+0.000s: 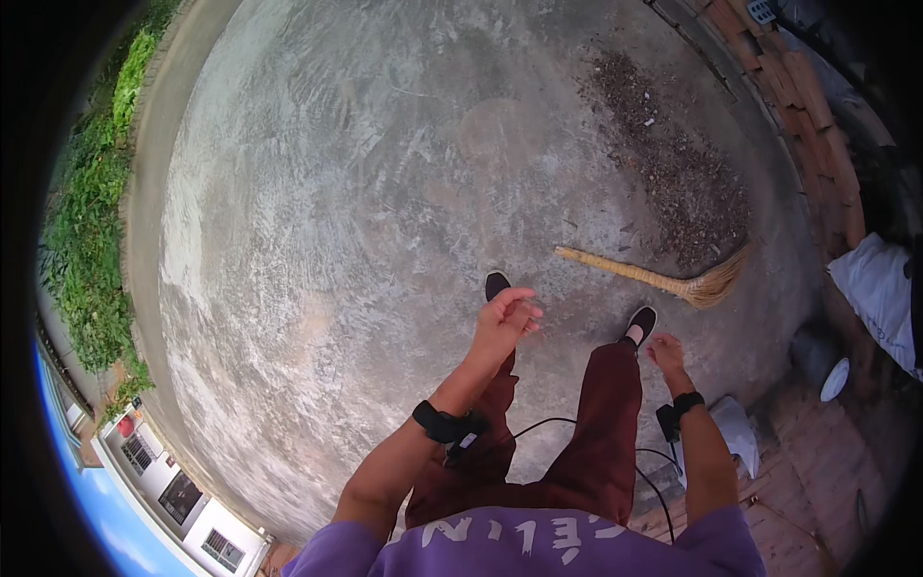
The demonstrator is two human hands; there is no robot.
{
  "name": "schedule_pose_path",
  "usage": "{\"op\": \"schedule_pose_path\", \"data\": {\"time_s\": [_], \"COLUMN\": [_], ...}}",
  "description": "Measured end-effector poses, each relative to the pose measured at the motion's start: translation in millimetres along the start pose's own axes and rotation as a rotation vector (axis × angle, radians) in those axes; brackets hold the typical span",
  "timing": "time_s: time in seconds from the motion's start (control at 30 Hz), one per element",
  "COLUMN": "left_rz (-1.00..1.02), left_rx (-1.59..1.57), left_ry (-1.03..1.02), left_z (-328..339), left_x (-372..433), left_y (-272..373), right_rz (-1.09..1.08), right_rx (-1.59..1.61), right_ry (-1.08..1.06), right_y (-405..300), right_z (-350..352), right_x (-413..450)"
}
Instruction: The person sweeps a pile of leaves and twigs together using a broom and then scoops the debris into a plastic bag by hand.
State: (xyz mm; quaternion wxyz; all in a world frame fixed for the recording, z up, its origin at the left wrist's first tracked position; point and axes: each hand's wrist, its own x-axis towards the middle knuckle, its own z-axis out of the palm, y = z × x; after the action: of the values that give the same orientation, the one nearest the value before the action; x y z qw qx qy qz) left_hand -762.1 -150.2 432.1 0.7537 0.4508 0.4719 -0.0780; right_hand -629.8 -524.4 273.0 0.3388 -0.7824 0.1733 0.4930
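My left hand (510,311) hangs over the concrete in front of my left shoe, holding nothing, its fingers loosely bent and a little apart. Beside my right shoe, my right hand (667,352) is also without anything in it, fingers slightly curled. A straw broom (627,271) lies on the concrete ground (346,216) just ahead of my feet, apart from both hands. Its bound handle points left, and its bristles reach the near end of a long heap of swept dirt and dry debris (670,162).
Stacked clay roof tiles (807,108) line the right edge. Nearby are a white sack (876,292), a dark rounded vessel (815,350) and another white bag (732,433). Green plants (94,238) border the left side. Dark cables (656,490) run from my wrist bands.
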Motion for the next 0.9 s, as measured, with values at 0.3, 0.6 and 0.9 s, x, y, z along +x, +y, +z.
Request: {"op": "schedule_pose_path", "data": {"time_s": [0.3, 0.6, 0.9], "left_rz": [-0.001, -0.118, -0.165], "left_rx": [-0.142, -0.008, 0.150], "left_ry": [0.164, -0.063, -0.186], "left_z": [-54, 1, 55], "left_x": [59, 140, 209], "left_y": [90, 133, 193], "right_rz": [-0.137, -0.026, 0.094], "right_rx": [0.049, 0.175, 0.472], "right_ry": [-0.104, 0.114, 0.088], "right_y": [-113, -72, -141], "right_z": [100, 84, 110], "right_x": [2, 96, 101]}}
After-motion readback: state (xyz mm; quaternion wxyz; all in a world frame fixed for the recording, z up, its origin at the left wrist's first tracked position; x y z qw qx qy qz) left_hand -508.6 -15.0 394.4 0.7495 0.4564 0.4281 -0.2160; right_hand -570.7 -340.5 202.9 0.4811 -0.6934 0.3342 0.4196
